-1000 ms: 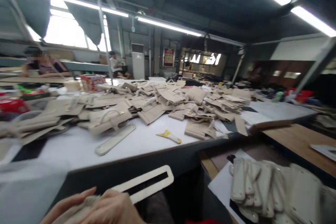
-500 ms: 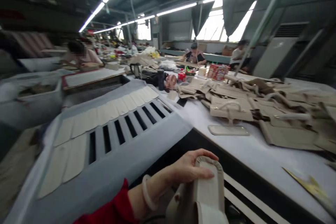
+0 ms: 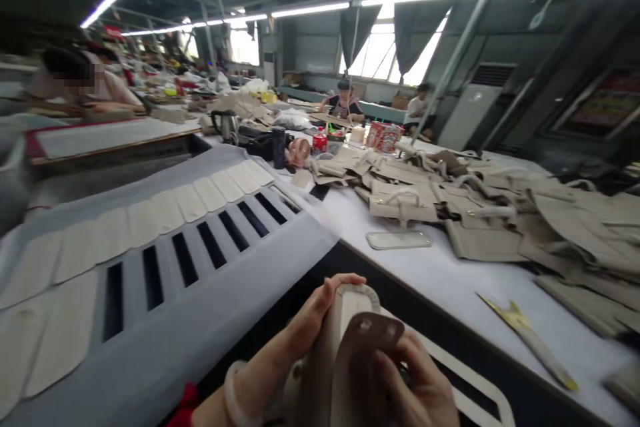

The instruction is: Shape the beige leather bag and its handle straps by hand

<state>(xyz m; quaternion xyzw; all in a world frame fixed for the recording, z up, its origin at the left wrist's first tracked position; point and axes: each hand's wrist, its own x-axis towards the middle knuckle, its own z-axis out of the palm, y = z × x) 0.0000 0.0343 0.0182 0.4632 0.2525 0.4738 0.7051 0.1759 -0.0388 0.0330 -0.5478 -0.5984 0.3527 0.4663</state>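
Note:
My left hand point(image 3: 311, 317) is closed around the rounded top end of a beige leather bag piece point(image 3: 354, 297) with gathered edging. My right hand point(image 3: 425, 380) grips a dark brown flap point(image 3: 365, 347), its thumb pressed against it. Two round snap-like spots show near the flap's upper edge. The flap covers much of the bag piece, whose lower part runs out of the picture. Beside my right hand lies a pale frame-like strip point(image 3: 470, 373) with a long slot.
Pale panels point(image 3: 165, 213) lie in rows on the grey-covered surface at left, beside dark slots. On the white table point(image 3: 445, 293) are a phone-like slab point(image 3: 399, 240), a yellow-ended tool point(image 3: 525, 333) and piled beige bag parts point(image 3: 490, 213). A co-worker point(image 3: 343, 103) sits farther back.
My right hand has come into view and holds the brown flap over the bag piece. My left hand keeps its hold. The view has turned right, so the surroundings sit farther left.

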